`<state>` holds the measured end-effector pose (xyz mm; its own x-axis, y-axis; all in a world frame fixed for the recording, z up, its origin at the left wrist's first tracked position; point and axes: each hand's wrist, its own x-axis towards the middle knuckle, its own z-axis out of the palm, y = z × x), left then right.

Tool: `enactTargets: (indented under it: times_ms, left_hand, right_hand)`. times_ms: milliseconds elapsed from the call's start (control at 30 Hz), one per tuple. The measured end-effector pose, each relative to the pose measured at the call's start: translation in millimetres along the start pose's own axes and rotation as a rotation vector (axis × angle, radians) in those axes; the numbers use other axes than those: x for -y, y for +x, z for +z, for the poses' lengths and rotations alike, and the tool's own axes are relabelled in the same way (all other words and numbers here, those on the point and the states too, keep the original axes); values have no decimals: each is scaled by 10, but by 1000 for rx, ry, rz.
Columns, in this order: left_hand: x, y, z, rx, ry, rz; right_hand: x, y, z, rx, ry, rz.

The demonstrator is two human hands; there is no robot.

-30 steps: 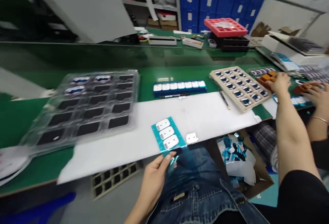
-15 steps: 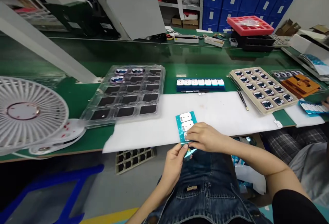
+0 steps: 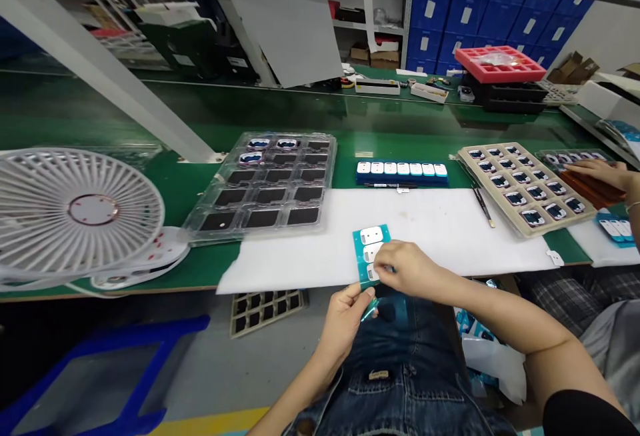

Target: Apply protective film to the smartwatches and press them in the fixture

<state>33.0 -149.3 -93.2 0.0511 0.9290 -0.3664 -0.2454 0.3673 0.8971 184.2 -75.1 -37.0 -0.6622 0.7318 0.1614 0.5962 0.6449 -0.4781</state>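
Observation:
A teal strip [image 3: 359,249] with white rounded plates lies over the front edge of the white foam sheet [image 3: 295,256]. My left hand [image 3: 345,316] pinches its near end. My right hand [image 3: 407,266] is over the lowest visible plate, its fingers bent together; whatever is between the fingertips is too small to make out. Further back sits a blue strip [image 3: 403,179] of white plates, with a black pen [image 3: 383,186] along its front. Tweezers [image 3: 483,206] rest beside the beige tray [image 3: 530,189] of small dark parts. A clear tray [image 3: 265,183] with dark compartments stands left.
A white fan [image 3: 80,216] is at the far left, near a slanted white post [image 3: 115,76]. At the right, another person's hand [image 3: 597,171] touches an orange-brown block [image 3: 590,193]. A red tray [image 3: 500,65] tops black trays behind.
The view has shifted, so the bench things appear further right and slightly lower. My right fingers have lifted a little from the strip's near end. The other person's hand has come onto the orange-brown block.

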Motion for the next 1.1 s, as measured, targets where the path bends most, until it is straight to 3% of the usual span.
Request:
enactTargets:
  times_ms: [100, 167, 300, 367, 467, 533, 600, 700, 833, 967, 1100]
  left_hand:
    - [-84, -19, 8, 22, 4, -43]
    - [-150, -44, 27, 24, -28, -59]
    - [-399, -118, 37, 11, -30, -46]
    - [-628, -109, 23, 59, 76, 1]
    - [-1047, 94, 39, 112, 251, 131]
    - [-1280, 373, 106, 134, 296, 209]
    - [-1418, 721, 213, 241, 315, 229]
    - [-1442, 1234, 383, 367, 291, 212]
    - [-1275, 1646, 483, 289, 139, 173]
    - [-1100, 1685, 418, 293, 121, 147]
    - [-1097, 1597, 332, 308, 152, 166]
  right_hand:
    - [-96, 118, -131, -150, 108, 61]
    - [-134, 179, -241, -181, 145, -27]
    - [-167, 280, -453, -12, 73, -300]
    - [-220, 367, -563, -12, 98, -325]
    - [-406, 546, -732, -231, 279, -86]
    - [-592, 653, -809, -325, 516, 152]
    - [-795, 717, -824, -354, 798, 307]
    - [-1052, 718, -723, -438, 1034, 381]
    - [-1190, 641, -520, -434, 940, 391]
    - [-1145, 585, -453, -529, 562, 252]
    - [-1059, 558, -436, -507, 348, 141]
